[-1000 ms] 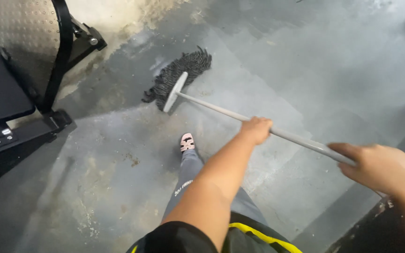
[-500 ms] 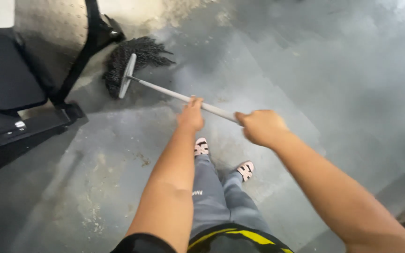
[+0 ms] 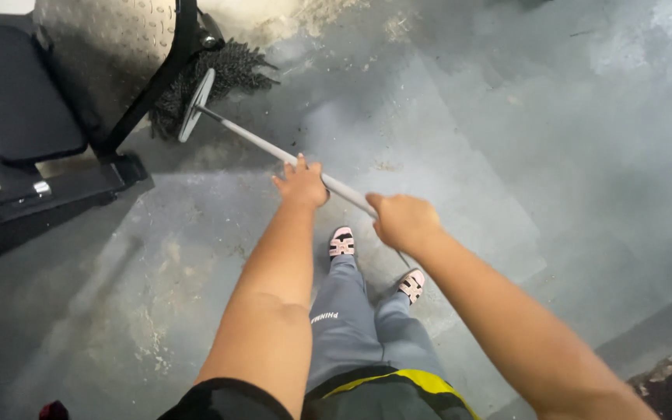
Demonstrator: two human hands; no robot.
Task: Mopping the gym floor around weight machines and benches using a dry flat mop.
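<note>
At the bottom of the view are the person's own grey trousers [image 3: 344,319] and a black top with a yellow stripe [image 3: 398,383], and below them on the floor two pink-and-black sandals [image 3: 341,242], one under each foot.

The right hand [image 3: 402,220] is closed in a fist around the upper part of a long, thin, pale grey mop handle [image 3: 274,152], with the arm running in from the lower right. Just ahead of it the left hand [image 3: 301,183] wraps the same handle from above, fingers curled over it, so both hands hold the pole a short way apart.

From the hands the handle slants up and to the left to a flat white crossbar, which carries the dark grey stringy mop head [image 3: 223,74]. The mop head lies on the worn grey concrete floor [image 3: 507,140], pushed right up against the slanted black metal leg [image 3: 153,85] of a piece of gym equipment; its strands spread to the right of that leg.

To the left stands the black padded bench seat [image 3: 13,101] of that equipment, on a black steel base [image 3: 56,190] resting on the floor. Behind the leg is a grey textured metal plate [image 3: 110,27]. The floor near the top edge is paler and scuffed.
</note>
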